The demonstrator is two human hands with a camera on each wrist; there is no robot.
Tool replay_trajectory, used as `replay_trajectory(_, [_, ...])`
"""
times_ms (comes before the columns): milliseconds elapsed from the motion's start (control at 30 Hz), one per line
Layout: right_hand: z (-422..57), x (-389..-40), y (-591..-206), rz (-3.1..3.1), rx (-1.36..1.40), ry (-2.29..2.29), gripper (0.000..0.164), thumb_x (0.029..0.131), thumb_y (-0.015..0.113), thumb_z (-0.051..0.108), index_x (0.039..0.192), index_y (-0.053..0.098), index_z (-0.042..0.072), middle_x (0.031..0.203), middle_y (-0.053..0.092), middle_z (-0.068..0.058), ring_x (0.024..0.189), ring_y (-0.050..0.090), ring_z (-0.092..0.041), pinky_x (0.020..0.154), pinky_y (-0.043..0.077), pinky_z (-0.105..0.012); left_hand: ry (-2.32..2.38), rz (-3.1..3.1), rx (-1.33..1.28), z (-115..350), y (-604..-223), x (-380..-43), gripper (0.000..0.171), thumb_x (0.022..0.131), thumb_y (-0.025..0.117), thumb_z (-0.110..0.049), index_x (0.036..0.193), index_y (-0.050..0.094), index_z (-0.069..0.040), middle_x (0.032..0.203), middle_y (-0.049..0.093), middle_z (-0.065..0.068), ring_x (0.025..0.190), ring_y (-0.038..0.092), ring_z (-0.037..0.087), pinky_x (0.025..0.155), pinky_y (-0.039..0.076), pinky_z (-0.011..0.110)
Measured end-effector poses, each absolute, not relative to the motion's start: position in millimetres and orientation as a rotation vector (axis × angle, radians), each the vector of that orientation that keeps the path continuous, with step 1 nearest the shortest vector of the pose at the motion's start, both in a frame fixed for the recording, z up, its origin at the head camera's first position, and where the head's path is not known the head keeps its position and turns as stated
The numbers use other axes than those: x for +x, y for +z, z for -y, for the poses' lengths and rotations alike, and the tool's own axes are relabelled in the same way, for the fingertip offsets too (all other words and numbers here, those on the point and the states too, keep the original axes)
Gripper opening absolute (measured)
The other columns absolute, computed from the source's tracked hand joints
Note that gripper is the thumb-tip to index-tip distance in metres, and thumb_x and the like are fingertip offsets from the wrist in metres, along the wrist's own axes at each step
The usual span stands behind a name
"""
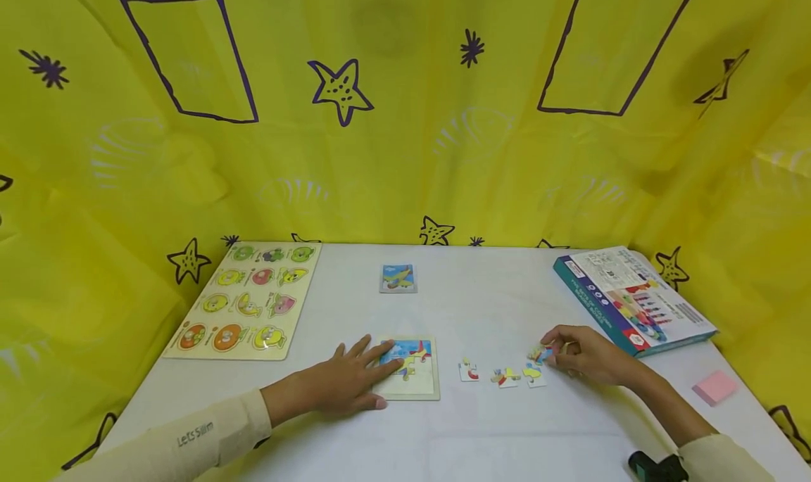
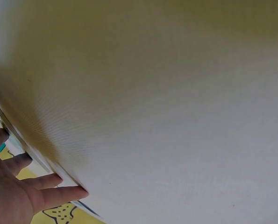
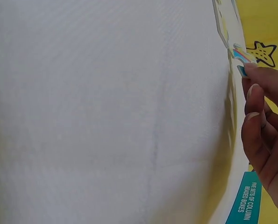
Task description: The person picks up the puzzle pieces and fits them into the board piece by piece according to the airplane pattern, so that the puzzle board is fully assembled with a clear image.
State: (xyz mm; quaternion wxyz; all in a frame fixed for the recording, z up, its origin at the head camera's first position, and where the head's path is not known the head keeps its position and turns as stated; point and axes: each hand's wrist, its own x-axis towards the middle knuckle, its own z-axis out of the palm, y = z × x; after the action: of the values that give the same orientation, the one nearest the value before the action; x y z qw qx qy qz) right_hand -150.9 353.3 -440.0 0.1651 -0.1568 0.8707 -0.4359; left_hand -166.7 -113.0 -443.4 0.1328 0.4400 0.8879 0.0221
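My left hand (image 1: 355, 375) lies with spread, straight fingers over the left side of a small jigsaw board (image 1: 429, 389). Joined blue, red and yellow pieces fill part of that board, and the hand hides some of it. Between its thumb and fingers my right hand (image 1: 586, 355) pinches a jigsaw piece (image 1: 540, 354); the right wrist view shows this piece (image 3: 241, 56) with blue and rainbow stripes. Loose pieces lie between the hands: a red and white one (image 1: 469, 371), a pair (image 1: 506, 377) close together, and a yellow one (image 1: 533, 375) just below the pinched piece.
A small picture card (image 1: 398, 278) with a yellow plane lies behind the board. At left is a fruit peg puzzle (image 1: 253, 302). A box (image 1: 636, 299) stands at back right, with a pink block (image 1: 715, 388) in front. Yellow curtain (image 1: 405, 151) encloses the white table (image 1: 481, 447).
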Motion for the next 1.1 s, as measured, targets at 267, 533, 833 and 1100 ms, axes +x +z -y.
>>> replay_trajectory(267, [-353.4, -152.4, -441.9, -2.456, -0.455, -1.231, 0.011, 0.097, 0.065, 0.010, 0.104, 0.061, 0.002, 0.097, 0.058, -0.012, 0.067, 0.058, -0.012, 0.059, 0.050, -0.022, 0.076, -2.559, 1.249, 112.3, -440.9, -166.2, 0.067, 0.102, 0.046, -0.057, 0.160, 0.028, -0.029, 0.168, 0.022, 0.008, 0.148, 0.027, 0.049, 0.104, 0.036, 0.071])
replay_trajectory(533, [-345.4, -154.2, -437.8, -2.461, -0.423, -1.274, 0.020, 0.101, 0.059, 0.010, 0.117, 0.061, -0.002, 0.100, 0.061, -0.014, 0.063, 0.059, -0.018, 0.059, 0.052, -0.025, 0.060, -2.575, 1.252, 113.6, -441.2, -166.2, 0.066, 0.102, 0.044, -0.057, 0.160, 0.028, -0.029, 0.168, 0.021, 0.008, 0.148, 0.027, 0.050, 0.103, 0.037, 0.072])
replay_trajectory(833, [-334.6, -156.6, -431.9, -2.455, -0.498, -1.372, 0.027, 0.102, 0.052, 0.002, 0.126, 0.057, -0.008, 0.095, 0.058, -0.017, 0.058, 0.055, -0.023, 0.051, 0.046, -0.023, 0.062, -2.575, 1.257, 113.1, -437.7, -164.9, 0.067, 0.102, 0.046, -0.057, 0.159, 0.030, -0.028, 0.167, 0.023, 0.008, 0.147, 0.028, 0.049, 0.103, 0.037, 0.071])
replay_trajectory(1100, [-326.8, -158.9, -434.3, -2.462, -0.545, -1.379, 0.028, 0.101, 0.049, -0.002, 0.127, 0.059, -0.008, 0.106, 0.060, -0.020, 0.058, 0.055, -0.024, 0.053, 0.049, -0.025, 0.073, -2.564, 1.244, 112.5, -438.5, -165.4, 0.067, 0.101, 0.045, -0.058, 0.160, 0.028, -0.029, 0.167, 0.022, 0.009, 0.148, 0.027, 0.049, 0.104, 0.036, 0.072])
